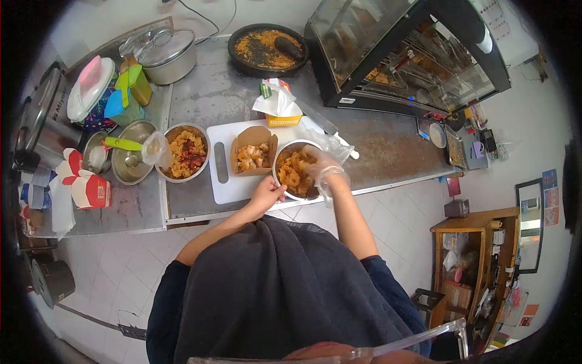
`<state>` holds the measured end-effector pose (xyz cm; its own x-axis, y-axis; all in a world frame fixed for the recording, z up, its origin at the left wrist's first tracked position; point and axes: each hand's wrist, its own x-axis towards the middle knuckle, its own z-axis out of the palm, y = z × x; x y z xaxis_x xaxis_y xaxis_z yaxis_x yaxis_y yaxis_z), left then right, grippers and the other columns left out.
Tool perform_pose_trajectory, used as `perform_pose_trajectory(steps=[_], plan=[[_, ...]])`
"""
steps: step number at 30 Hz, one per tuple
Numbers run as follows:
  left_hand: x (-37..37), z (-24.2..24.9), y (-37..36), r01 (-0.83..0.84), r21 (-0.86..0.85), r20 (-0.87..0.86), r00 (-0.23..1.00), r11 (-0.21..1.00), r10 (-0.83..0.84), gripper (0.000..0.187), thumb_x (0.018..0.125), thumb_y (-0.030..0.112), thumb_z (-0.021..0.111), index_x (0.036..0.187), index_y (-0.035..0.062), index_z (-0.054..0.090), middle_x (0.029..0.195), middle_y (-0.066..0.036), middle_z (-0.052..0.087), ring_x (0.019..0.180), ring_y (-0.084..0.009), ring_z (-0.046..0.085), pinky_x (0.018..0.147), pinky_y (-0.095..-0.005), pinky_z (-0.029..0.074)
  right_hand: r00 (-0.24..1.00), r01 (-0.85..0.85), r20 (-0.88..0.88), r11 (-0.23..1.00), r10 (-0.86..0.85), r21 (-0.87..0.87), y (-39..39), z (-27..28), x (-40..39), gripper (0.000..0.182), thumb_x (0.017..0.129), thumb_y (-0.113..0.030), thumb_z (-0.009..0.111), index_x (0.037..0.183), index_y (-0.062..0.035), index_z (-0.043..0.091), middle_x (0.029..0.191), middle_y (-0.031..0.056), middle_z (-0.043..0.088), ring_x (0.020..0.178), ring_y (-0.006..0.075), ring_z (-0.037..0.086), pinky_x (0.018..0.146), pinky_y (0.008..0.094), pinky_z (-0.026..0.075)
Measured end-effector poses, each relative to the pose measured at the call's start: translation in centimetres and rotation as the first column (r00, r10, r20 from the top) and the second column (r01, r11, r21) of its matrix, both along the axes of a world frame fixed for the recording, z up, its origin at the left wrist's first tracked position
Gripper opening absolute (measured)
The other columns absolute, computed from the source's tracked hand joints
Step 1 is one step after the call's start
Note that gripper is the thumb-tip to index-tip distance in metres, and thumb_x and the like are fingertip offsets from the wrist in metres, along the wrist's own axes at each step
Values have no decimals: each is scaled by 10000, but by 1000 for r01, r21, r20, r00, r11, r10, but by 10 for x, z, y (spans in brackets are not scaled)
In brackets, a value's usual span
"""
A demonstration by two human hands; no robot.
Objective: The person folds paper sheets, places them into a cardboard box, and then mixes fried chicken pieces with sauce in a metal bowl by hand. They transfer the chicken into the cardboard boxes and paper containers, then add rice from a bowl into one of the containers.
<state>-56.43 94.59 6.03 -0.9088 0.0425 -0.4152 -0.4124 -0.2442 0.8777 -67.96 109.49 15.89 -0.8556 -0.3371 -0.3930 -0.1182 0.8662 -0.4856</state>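
A metal bowl (pixel 295 193) of orange-brown fried pieces (pixel 293 173) stands at the front of the white cutting board (pixel 233 195). My left hand (pixel 267 193) pinches the bowl's near-left rim. In a clear plastic glove, my right hand (pixel 328 170) reaches into the bowl's right side among the pieces; its fingers are blurred by the plastic. Just left of this bowl sits an open brown cardboard box (pixel 271 138) holding cut pieces over rice. Another metal bowl (pixel 205 155), further left, contains fried pieces with dark red sauce.
Behind the board are a yellow tissue box (pixel 284 119) and a knife (pixel 320 119). A black mortar (pixel 233 61) with a pestle, a lidded pot (pixel 176 68) and a glass display warmer (pixel 364 57) stand at the back. Red-white takeaway boxes (pixel 91 191) are at left.
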Motion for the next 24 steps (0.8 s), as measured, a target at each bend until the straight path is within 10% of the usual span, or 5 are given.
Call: perform_pose_trajectory(steps=[10, 16, 20, 24], plan=[[-2, -6, 2, 3, -2, -61, 998, 1000, -3, 132, 893, 62, 569, 929, 7, 455, 759, -77, 590, 629, -120, 566, 576, -252, 476, 978, -144, -69, 881, 195, 450, -40, -22, 14, 656, 585, -219, 796, 1145, -86, 480, 1176, 205, 517, 1083, 346, 550, 871, 406, 492], [-1, -6, 0, -10, -18, -42, 999, 1000, 9, 127, 894, 69, 569, 900, 15, 454, 736, -77, 588, 617, -120, 562, 581, -254, 470, 915, -81, -380, 984, 137, 161, -17, -14, 23, 455, 639, -167, 758, 1034, -130, 535, 935, 164, 582, 938, 324, 593, 808, 412, 489], [-3, -7, -1, 6, -1, -47, 999, 1000, -6, 122, 895, 67, 567, 898, 20, 454, 737, -76, 586, 612, -121, 560, 575, -260, 468, 968, -230, -136, 962, 211, -146, 7, -2, 6, 370, 701, -216, 706, 1050, -159, 600, 912, 164, 646, 916, 322, 609, 785, 401, 470], [-2, 0, -2, 18, -23, -42, 999, 1000, -19, 117, 898, 65, 560, 906, 20, 452, 742, -75, 580, 615, -119, 554, 578, -257, 471, 995, -73, 80, 995, 67, 74, -1, 36, 5, 521, 749, -218, 695, 1240, -174, 528, 1088, 139, 635, 1049, 283, 581, 935, 363, 432]])
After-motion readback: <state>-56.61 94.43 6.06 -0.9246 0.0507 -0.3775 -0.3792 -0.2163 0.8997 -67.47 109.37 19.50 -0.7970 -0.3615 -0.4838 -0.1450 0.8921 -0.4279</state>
